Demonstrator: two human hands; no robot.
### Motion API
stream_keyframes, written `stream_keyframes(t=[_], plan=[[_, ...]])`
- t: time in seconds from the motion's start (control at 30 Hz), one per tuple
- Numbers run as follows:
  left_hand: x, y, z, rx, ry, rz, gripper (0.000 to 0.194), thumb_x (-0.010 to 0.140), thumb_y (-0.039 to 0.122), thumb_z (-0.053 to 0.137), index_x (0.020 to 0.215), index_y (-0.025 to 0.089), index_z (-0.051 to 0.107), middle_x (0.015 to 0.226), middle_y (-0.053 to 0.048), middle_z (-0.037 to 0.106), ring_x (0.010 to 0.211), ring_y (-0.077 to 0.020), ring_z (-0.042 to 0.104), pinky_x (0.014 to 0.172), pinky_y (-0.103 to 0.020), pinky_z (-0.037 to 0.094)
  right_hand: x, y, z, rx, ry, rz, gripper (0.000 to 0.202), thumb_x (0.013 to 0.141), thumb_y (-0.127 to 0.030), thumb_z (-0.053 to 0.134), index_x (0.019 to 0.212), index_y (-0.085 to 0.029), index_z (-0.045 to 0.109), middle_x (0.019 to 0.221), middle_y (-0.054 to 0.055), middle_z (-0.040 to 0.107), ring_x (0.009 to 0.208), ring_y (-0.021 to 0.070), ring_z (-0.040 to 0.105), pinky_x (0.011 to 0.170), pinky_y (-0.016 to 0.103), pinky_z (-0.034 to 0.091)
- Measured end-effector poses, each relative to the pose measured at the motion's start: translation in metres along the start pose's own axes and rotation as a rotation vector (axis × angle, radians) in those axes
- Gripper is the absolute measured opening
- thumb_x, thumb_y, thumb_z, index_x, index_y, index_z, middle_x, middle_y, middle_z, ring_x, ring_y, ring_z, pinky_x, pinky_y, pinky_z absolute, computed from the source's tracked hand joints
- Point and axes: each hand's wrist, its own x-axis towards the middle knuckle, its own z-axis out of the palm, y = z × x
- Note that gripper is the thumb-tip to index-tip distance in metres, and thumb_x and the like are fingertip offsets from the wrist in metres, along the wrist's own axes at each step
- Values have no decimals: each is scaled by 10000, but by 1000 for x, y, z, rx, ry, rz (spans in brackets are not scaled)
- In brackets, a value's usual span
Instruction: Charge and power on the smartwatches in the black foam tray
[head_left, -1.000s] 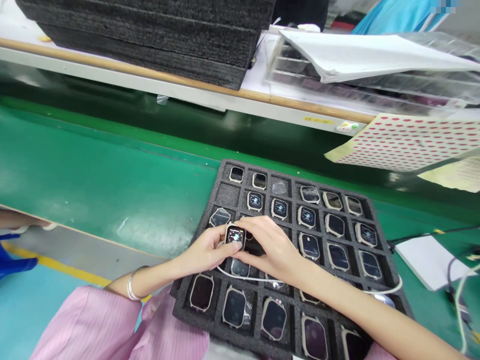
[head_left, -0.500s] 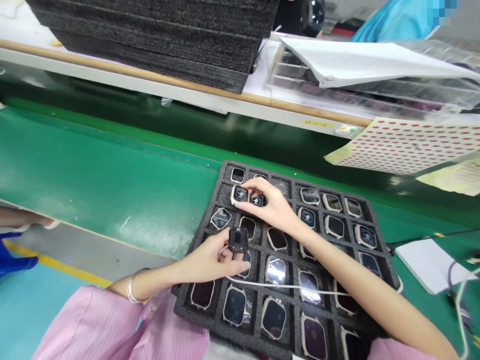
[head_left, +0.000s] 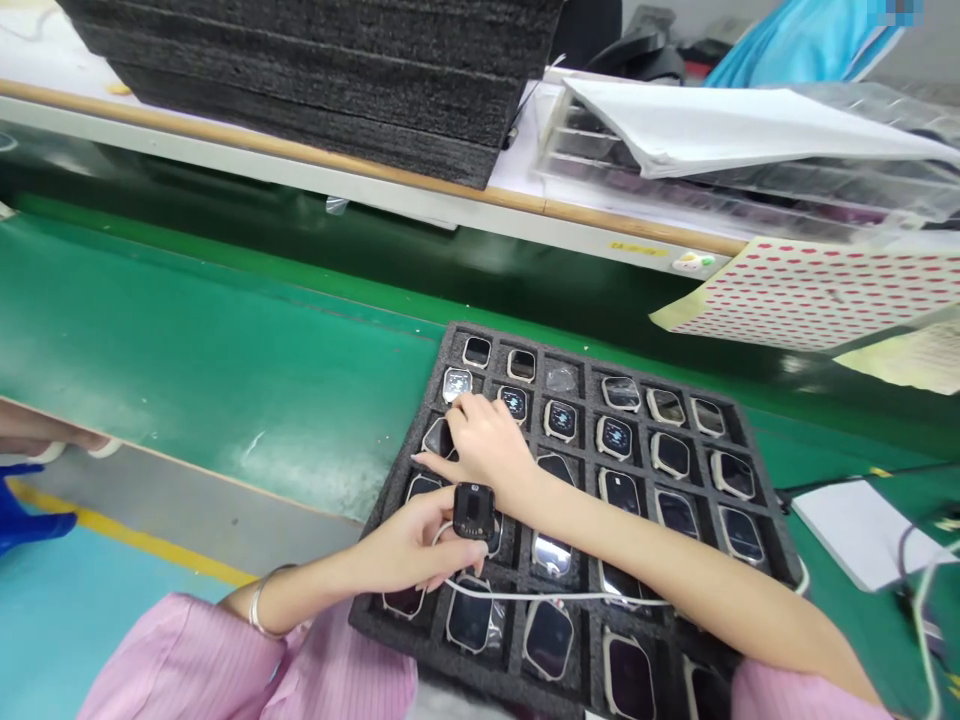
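Observation:
A dark foam tray (head_left: 592, 655) holds many square watches in its compartments. My left hand (head_left: 427, 535) grips a small black square device (head_left: 474, 511), with a white cable (head_left: 562, 597) running from it across the tray. My right hand (head_left: 491, 445) is over the tray's left part, fingers bent down near a watch in the third row; its fingertips and anything under them are partly hidden. Just beyond those fingers, a lit watch (head_left: 457, 385) lies in the second row's left compartment. Beside it are more watches with lit dials, such as one watch (head_left: 513, 403).
A stack of black foam (head_left: 315, 80) stands on the shelf (head_left: 525, 202) behind. Clear plastic trays with white paper (head_left: 735, 120) are at the back right. Red-dotted sheets (head_left: 832, 290) hang below. A white pad (head_left: 862, 530) and cables lie right of the tray.
My right hand has put the lit watch down in the second row's left compartment, let it go and moved toward me. My left hand has shifted slightly nearer with the black device.

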Motion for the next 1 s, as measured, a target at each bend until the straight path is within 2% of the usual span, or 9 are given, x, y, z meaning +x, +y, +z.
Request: stream_keyframes(t=[0.13, 0.27, 0.37, 0.43, 0.5, 0.57, 0.67, 0.8, 1.0], plan=[[0, 1, 1, -10, 7, 13, 273, 832, 329, 610, 1004, 140, 515, 751, -12, 596, 375, -10, 387, 353, -157, 259, 0, 0, 6, 21, -27, -31, 441, 838, -493, 620, 871, -53, 636, 932, 193, 595, 868, 324, 574, 722, 434, 456], [1, 4, 0, -46, 21, 25, 304, 839, 359, 599, 1023, 148, 483, 803, -17, 594, 359, -4, 397, 344, -159, 246, -6, 21, 1, 173, -32, -167, 330, 807, -354, 705, 973, -87, 607, 1097, 185, 577, 951, 316, 568, 776, 446, 475], [2, 7, 0, -85, 22, 43, 293, 844, 371, 589, 998, 152, 467, 804, -6, 585, 349, 3, 391, 340, -157, 231, -10, 40, -6, 398, 91, -107, 314, 798, -353, 716, 979, -135, 582, 1124, 151, 582, 1024, 302, 561, 850, 459, 469], [4, 8, 0, -95, 26, 38, 293, 837, 383, 599, 954, 150, 466, 779, 7, 574, 345, 6, 381, 344, -156, 243, -14, 48, -16, 572, 198, -25, 268, 829, -372, 677, 965, -168, 570, 1062, 114, 608, 992, 268, 585, 854, 433, 478], [5, 7, 0, -93, 35, 24, 327, 818, 390, 624, 978, 151, 466, 782, 11, 568, 358, 2, 392, 356, -157, 272, -21, 50, -29, 675, 217, -14, 257, 846, -388, 652, 982, -185, 571, 1006, 87, 627, 929, 241, 610, 819, 393, 496], [6, 5, -1, -91, 44, 18, 381, 792, 385, 658, 1026, 153, 467, 828, -2, 575, 392, -9, 426, 375, -159, 309, -32, 44, -38, 656, 149, -86, 305, 834, -418, 658, 1018, -187, 579, 971, 77, 645, 896, 238, 619, 794, 380, 499], [7, 0, -2, -74, 36, 8, 439, 764, 365, 695, 1073, 150, 469, 779, 8, 573, 432, -32, 454, 407, -165, 356, -47, 28, -40, 468, 77, -220, 332, 840, -409, 653, 1040, -152, 586, 948, 99, 663, 885, 260, 617, 802, 420, 478], [8, -2, -2, -31, 11, 8, 495, 776, 350, 689, 1155, 149, 441, 559, 80, 492, 428, -62, 455, 421, -165, 359, -56, 14, -26, 309, 114, -268, 339, 904, -390, 561, 1063, -93, 592, 948, 140, 657, 861, 272, 607, 791, 442, 463], [7, 1, 2, 10, 64, 46, 376, 882, 459, 516, 1061, 131, 476, 429, 98, 434, 332, -52, 372, 374, -157, 260, -59, 13, -12, 372, 227, -328, 358, 933, -375, 511, 1124, -80, 576, 952, 160, 653, 868, 259, 619, 775, 419, 497]])
